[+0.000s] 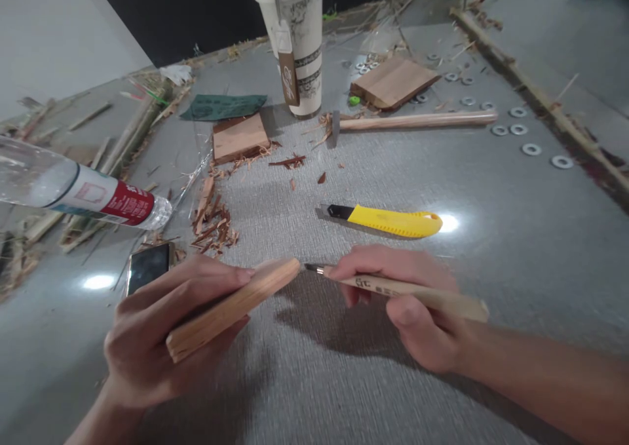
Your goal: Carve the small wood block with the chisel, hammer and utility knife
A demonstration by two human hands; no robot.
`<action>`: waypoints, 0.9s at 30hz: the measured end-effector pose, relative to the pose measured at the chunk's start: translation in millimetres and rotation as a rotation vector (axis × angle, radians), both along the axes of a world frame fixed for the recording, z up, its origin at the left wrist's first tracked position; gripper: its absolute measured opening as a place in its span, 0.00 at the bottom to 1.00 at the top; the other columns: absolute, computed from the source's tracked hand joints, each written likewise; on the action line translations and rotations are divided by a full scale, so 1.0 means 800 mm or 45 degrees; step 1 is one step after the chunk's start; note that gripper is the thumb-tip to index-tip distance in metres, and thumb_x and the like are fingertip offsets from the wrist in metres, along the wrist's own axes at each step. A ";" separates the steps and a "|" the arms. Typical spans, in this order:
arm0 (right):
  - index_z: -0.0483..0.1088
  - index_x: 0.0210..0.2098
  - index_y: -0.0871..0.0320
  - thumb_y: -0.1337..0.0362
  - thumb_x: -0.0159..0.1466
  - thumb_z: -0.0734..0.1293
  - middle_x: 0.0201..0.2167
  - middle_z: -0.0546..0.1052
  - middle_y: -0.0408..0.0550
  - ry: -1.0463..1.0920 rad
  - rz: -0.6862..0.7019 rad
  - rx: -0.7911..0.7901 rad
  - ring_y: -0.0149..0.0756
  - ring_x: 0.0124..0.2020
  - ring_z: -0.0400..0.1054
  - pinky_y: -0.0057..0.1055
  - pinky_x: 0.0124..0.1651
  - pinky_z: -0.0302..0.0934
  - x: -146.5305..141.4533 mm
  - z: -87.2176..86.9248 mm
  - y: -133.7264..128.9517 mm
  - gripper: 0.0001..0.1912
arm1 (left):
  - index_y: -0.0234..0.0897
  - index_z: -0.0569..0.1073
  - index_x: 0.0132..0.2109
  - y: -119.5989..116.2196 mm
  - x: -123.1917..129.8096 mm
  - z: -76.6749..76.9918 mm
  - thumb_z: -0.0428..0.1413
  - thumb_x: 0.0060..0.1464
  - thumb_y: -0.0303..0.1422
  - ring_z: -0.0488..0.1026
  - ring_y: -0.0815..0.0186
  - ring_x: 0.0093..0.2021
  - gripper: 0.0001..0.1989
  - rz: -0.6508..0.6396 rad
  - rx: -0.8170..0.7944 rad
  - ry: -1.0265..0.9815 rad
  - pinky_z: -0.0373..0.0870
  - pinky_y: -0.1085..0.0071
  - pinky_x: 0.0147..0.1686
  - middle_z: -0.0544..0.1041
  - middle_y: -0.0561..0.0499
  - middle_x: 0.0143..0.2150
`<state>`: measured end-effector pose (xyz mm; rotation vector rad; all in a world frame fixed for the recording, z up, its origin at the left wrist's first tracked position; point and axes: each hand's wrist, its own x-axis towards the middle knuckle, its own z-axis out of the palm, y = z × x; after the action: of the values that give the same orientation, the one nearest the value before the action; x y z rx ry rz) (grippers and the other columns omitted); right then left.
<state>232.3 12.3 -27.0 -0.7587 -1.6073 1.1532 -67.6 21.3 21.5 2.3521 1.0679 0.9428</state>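
Note:
My left hand [171, 333] grips a flat wooden piece [233, 307] with a rounded far end, tilted up above the grey table. In my right hand [413, 301] lies a wood carving knife [393, 289] with a pale wooden handle and a short dark blade. Its tip points left, close to the rounded end of the wood; I cannot tell whether they touch. Just beyond my right hand a yellow utility knife [393, 222] rests on the table. Reddish wood shavings [213, 225] are heaped beyond my left hand.
A white tumbler [307, 45] stands at the back. Near it lie wood blocks [240, 137], green sandpaper [223, 107], a wooden-handled hammer [417, 120] and several washers [518, 129]. To the left are a plastic bottle [103, 196] and a dark-screened phone [150, 267].

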 end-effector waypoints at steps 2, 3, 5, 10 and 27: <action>0.81 0.53 0.54 0.43 0.78 0.62 0.32 0.80 0.47 0.034 0.012 0.007 0.38 0.31 0.74 0.36 0.34 0.68 0.001 0.001 -0.002 0.25 | 0.44 0.82 0.55 0.001 0.000 0.001 0.63 0.56 0.23 0.85 0.61 0.40 0.21 -0.008 -0.003 0.013 0.84 0.65 0.38 0.87 0.50 0.45; 0.81 0.53 0.53 0.43 0.78 0.62 0.32 0.80 0.47 0.037 0.022 0.023 0.38 0.31 0.74 0.36 0.34 0.68 0.001 0.001 -0.002 0.25 | 0.43 0.82 0.55 0.002 0.000 0.001 0.64 0.56 0.23 0.85 0.62 0.41 0.20 -0.031 0.016 0.013 0.84 0.67 0.38 0.87 0.50 0.45; 0.80 0.53 0.53 0.43 0.78 0.62 0.33 0.80 0.47 0.032 0.033 0.060 0.38 0.32 0.75 0.36 0.36 0.69 0.000 0.001 -0.002 0.24 | 0.39 0.81 0.54 0.003 0.001 0.000 0.65 0.55 0.22 0.85 0.63 0.42 0.19 -0.075 0.064 0.010 0.84 0.70 0.39 0.86 0.49 0.45; 0.80 0.54 0.52 0.45 0.78 0.63 0.32 0.80 0.46 0.048 0.049 0.118 0.38 0.32 0.75 0.36 0.37 0.69 -0.002 0.001 0.000 0.21 | 0.38 0.82 0.53 0.004 0.003 -0.001 0.65 0.56 0.21 0.86 0.62 0.41 0.18 -0.094 0.089 0.005 0.85 0.71 0.38 0.87 0.48 0.44; 0.79 0.51 0.56 0.45 0.79 0.63 0.30 0.78 0.44 0.032 0.008 0.167 0.35 0.30 0.74 0.33 0.34 0.67 -0.005 -0.002 0.000 0.23 | 0.40 0.80 0.55 -0.006 0.003 -0.005 0.63 0.62 0.25 0.84 0.61 0.43 0.16 -0.056 0.051 0.066 0.85 0.66 0.39 0.85 0.47 0.47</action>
<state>228.2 11.9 -28.3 -0.6518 -1.6477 1.0464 -65.5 16.5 17.8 2.4346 1.0210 0.9001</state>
